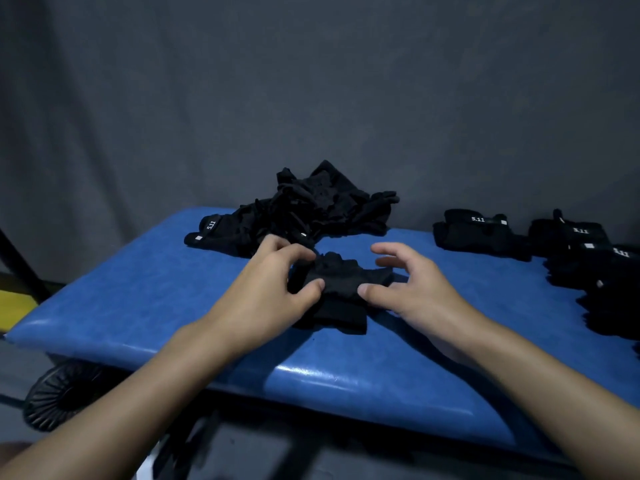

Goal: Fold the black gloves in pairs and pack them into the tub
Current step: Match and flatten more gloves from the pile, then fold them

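Two hands work one black glove pair [337, 289] on the blue tabletop [138, 299]. Left hand [273, 289] pinches its fabric between thumb and fingers. Right hand [412, 285] is spread wide, thumb pressing the pair's edge.

Left hand [273, 282]: forearm bare, extended forward, fingers curled, thumb pinching down. Right hand [408, 282]: forearm bare, fingers spread, lifted, thumb pressing down beside the left thumb.

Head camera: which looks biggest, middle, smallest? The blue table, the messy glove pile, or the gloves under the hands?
1. Blue table
2. Messy glove pile
3. Gloves under the hands; they are nearer the camera yet look smaller.
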`<state>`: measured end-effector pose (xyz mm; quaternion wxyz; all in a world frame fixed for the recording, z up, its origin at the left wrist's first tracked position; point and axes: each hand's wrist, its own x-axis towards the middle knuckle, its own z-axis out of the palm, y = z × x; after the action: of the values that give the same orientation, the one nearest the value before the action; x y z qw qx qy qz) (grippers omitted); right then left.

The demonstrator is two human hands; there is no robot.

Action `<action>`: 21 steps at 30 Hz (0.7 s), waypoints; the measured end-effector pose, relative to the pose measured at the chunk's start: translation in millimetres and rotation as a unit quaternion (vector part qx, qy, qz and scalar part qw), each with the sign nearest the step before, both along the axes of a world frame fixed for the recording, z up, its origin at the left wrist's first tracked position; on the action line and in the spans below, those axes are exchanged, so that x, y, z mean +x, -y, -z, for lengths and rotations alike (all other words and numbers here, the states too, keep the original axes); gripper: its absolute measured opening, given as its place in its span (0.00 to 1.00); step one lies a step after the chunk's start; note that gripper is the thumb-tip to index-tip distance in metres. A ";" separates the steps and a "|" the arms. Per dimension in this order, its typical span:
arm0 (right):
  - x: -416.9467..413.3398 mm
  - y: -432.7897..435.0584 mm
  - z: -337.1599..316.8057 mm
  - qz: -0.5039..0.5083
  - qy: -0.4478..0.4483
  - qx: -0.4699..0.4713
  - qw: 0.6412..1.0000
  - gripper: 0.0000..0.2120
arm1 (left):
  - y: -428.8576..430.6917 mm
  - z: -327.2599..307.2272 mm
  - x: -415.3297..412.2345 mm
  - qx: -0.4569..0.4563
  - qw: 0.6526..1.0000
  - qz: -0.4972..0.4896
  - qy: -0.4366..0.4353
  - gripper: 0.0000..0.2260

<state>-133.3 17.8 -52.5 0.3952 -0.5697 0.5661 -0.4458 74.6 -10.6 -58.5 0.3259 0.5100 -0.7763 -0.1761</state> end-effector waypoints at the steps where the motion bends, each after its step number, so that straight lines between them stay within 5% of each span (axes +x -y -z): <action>1: 1.4 -2.1 -0.1 -0.018 0.016 -0.006 1.000 0.28 | -1.0 -0.8 0.1 -0.017 1.000 0.006 0.013 0.17; 4: 7.3 -7.3 2.2 -0.066 0.028 -0.025 0.997 0.30 | -1.2 0.9 -0.3 -0.018 0.999 0.019 0.034 0.18; 10: 9.9 1.0 9.1 -0.009 -0.062 -0.067 0.996 0.24 | -0.7 3.3 -2.4 0.001 0.994 0.043 0.098 0.22; 15: -1.4 6.8 8.6 0.001 -0.122 -0.033 0.992 0.22 | -4.1 2.6 -2.1 -0.012 0.973 0.037 0.227 0.36; 18: -5.7 1.1 3.5 0.009 -0.302 -0.107 0.947 0.23 | -4.9 2.3 -3.1 -0.044 0.960 0.030 0.275 0.37; 21: -5.7 -4.5 0.0 0.009 -0.337 -0.221 0.915 0.15 | -4.1 -2.2 -4.0 -0.058 0.977 0.042 0.199 0.35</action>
<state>-139.0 22.3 -52.4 0.0407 -0.7539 0.5578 -0.3447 70.6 -6.5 -56.3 0.1857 0.4818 -0.8554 -0.0395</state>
